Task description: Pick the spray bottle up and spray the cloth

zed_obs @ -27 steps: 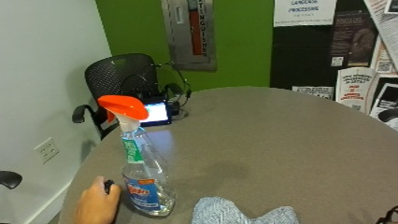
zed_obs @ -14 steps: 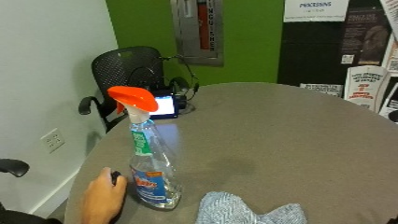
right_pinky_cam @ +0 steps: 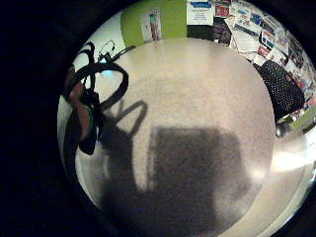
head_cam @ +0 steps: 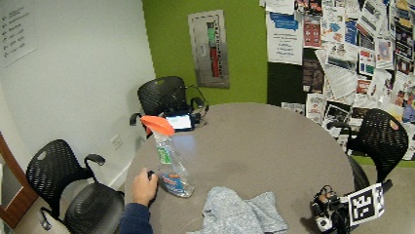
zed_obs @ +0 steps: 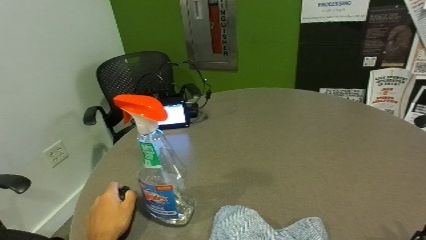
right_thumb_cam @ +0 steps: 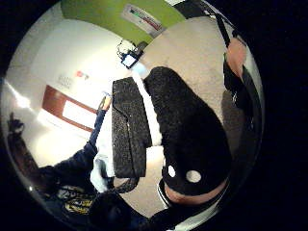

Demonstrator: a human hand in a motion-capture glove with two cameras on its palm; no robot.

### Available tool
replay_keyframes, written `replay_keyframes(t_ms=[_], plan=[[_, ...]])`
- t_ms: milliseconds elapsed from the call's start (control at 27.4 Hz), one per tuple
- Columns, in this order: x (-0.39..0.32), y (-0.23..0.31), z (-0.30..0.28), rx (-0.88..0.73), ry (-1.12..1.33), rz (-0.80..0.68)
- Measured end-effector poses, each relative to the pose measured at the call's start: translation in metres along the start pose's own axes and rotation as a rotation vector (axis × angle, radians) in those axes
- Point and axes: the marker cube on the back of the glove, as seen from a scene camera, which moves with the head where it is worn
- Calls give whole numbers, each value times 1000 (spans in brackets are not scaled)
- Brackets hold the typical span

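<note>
Grey desk (zed_obs: 299, 150): a round speckled top; it carries everything named below except the chairs.
Black chairs: one mesh chair (zed_obs: 130, 75) stands behind the desk at the green wall. The wide outside view shows a second (head_cam: 383, 136) at the poster wall and a third (head_cam: 55, 165) by the white wall.
Cloth (zed_obs: 266, 227): light grey-blue knit, lying crumpled on the desk at the near edge, just beside the spray bottle but not touching it.
Spray bottle (zed_obs: 160, 190): clear plastic with an orange spray head (zed_obs: 140, 107) and a blue and red label. It stands upright on the desk near the person's side, and no hand grips it.
Hands: the gloved right hand (right_pinky_cam: 83, 111) hovers over bare desk and holds nothing, its fingers relaxed. In the wide outside view it is at the desk's near edge, well apart from the bottle, and the cloth lies between the two.
Left hand (zed_obs: 110, 217): bare, resting on the desk just beside the bottle's base, on the side away from the cloth.
Small device (zed_obs: 174, 114): its screen is lit. It lies at the far edge of the desk in front of the mesh chair, with black cables (zed_obs: 196, 90) looping over it, well behind the bottle.
</note>
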Motion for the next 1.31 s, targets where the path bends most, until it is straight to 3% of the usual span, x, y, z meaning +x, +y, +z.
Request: replay_keyframes(t_ms=[1313], plan=[[-2,-15,8,22,-17,-1]])
